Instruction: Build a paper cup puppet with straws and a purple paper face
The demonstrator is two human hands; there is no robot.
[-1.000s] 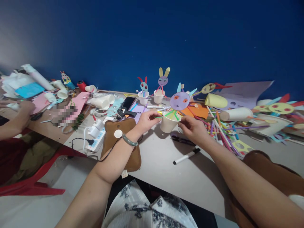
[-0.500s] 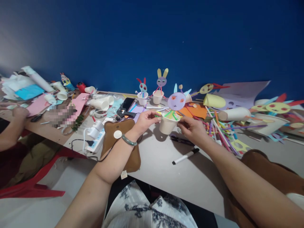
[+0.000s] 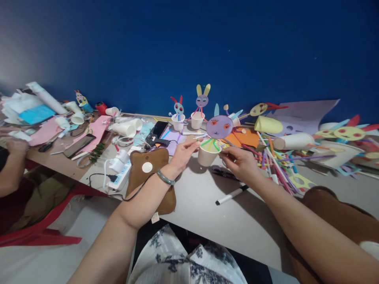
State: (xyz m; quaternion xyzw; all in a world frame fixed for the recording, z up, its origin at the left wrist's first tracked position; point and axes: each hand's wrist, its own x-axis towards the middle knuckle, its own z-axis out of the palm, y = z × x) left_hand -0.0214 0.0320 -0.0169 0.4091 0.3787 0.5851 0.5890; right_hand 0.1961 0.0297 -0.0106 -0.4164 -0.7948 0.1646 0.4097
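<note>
Just above the table is a white paper cup (image 3: 206,157) with green and yellow pipe cleaners inside its rim. A round purple paper rabbit face (image 3: 219,127) with orange eyes and light-blue ears leans over the cup. My left hand (image 3: 184,154) pinches the cup's left rim, thumb and fingers together. At the right rim, my right hand (image 3: 239,162) has its fingertips closed on the cup. Below the hands lies a white marker (image 3: 231,195) with a black cap. Behind stand two finished-looking rabbit figures in cups, one with red ears (image 3: 178,112) and one with yellow ears (image 3: 199,110).
To the left are a brown pouch (image 3: 148,181), a power strip (image 3: 121,175) with cords and a black glue gun (image 3: 158,138). Colourful pipe cleaners (image 3: 278,169), paper and more cups crowd the right. A co-worker's hand (image 3: 17,149) rests at far left.
The purple face has shifted slightly left and tilted, and the cup's open top shows more. My left hand has moved slightly down and right. The co-worker's hand has moved left.
</note>
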